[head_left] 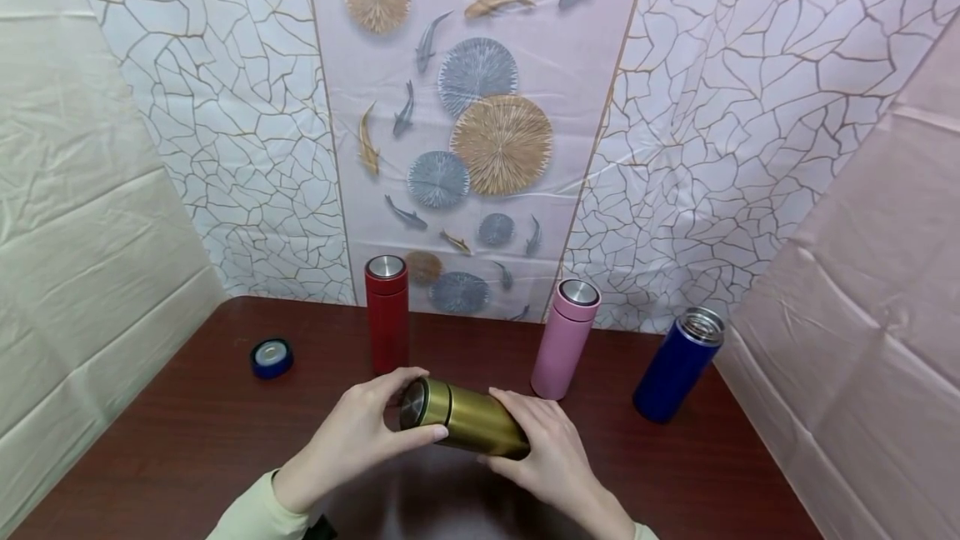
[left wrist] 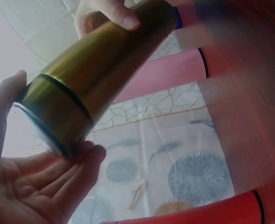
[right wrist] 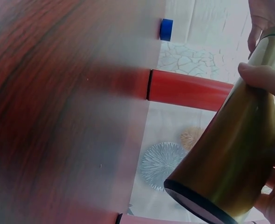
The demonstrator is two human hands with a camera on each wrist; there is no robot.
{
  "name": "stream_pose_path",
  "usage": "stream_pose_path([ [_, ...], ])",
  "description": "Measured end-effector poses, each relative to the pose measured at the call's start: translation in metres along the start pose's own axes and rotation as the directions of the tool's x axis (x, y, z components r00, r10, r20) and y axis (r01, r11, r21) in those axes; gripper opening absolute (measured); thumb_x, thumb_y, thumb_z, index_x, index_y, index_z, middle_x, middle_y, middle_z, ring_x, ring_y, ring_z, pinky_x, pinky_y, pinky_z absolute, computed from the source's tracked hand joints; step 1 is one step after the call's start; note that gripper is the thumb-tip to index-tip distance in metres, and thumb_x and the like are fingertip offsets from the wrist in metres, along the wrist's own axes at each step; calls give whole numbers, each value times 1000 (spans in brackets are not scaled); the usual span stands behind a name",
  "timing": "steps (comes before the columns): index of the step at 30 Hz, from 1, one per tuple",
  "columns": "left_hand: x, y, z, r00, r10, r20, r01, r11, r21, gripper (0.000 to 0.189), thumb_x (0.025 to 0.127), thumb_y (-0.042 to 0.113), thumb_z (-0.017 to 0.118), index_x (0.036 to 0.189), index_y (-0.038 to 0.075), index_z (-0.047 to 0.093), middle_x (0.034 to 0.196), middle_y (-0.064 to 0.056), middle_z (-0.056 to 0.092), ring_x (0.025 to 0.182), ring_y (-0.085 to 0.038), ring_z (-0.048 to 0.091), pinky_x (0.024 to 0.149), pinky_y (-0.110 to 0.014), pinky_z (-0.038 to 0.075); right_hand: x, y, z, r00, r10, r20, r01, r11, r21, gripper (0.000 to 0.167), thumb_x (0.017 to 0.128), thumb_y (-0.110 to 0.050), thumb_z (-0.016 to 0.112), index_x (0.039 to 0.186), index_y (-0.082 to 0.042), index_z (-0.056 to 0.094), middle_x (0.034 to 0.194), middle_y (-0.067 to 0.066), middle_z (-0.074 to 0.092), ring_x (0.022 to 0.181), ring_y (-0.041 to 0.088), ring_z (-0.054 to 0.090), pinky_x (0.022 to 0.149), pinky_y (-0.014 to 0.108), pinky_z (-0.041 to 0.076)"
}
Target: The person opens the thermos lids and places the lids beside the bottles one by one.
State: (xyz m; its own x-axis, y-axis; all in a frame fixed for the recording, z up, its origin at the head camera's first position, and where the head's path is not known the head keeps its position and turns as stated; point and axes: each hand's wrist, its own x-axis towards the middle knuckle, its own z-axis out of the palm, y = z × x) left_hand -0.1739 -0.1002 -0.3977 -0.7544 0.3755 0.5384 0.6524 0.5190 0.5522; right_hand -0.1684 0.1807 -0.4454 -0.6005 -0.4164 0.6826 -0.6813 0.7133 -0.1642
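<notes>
Above the table, a gold thermos (head_left: 483,422) lies tilted on its side between the two hands, its lid (head_left: 433,401) toward the left. The left hand (head_left: 360,427) grips that lid with thumb and fingers spread around its edge. Toward the base, the right hand (head_left: 551,448) holds the body, thumb on the near side and fingers over the far side. In the left wrist view a dark ring marks the seam between lid and body. The right wrist view shows the thermos's dark-rimmed base (right wrist: 198,205) hanging over the table.
Behind the hands stand a red thermos (head_left: 388,323) and a pink thermos (head_left: 564,348), both lidded. A blue thermos (head_left: 675,369) without its lid is at the right. On the left, a blue lid (head_left: 271,358) lies on the brown table (head_left: 187,440). Patterned cloth (head_left: 465,232) hangs behind.
</notes>
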Motion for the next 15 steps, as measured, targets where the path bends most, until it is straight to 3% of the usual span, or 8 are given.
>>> stream_pose_path([
  [6,-2,-2,-8,994,41,101,-41,999,-8,68,85,57,75,139,19,56,120,8,64,93,-3,60,78,-28,54,-1,-2,-2,999,33,39,-34,999,26,86,62,-44,94,139,-23,60,127,-7,66,113,13,62,94,38,48],
  [9,-4,-3,-13,982,125,139,-126,992,0,74,85,52,77,147,23,49,132,6,59,104,-7,60,85,-31,54,-1,-4,-5,994,78,80,-83,994,68,85,64,-48,93,140,-27,59,128,-9,65,113,12,62,92,40,49],
  [13,-5,-5,-18,956,247,160,-253,967,17,86,81,39,86,153,23,41,142,4,52,122,-13,57,95,-38,52,-2,-7,-9,982,129,135,-147,980,136,84,67,-53,91,141,-32,58,129,-12,64,113,11,61,89,41,51],
  [15,-5,-5,-20,945,279,168,-286,958,14,89,79,32,88,153,23,40,145,4,50,125,-13,56,97,-36,51,-1,-7,-10,978,133,160,-157,976,151,82,68,-56,89,141,-34,57,130,-13,64,113,11,61,87,40,51],
])
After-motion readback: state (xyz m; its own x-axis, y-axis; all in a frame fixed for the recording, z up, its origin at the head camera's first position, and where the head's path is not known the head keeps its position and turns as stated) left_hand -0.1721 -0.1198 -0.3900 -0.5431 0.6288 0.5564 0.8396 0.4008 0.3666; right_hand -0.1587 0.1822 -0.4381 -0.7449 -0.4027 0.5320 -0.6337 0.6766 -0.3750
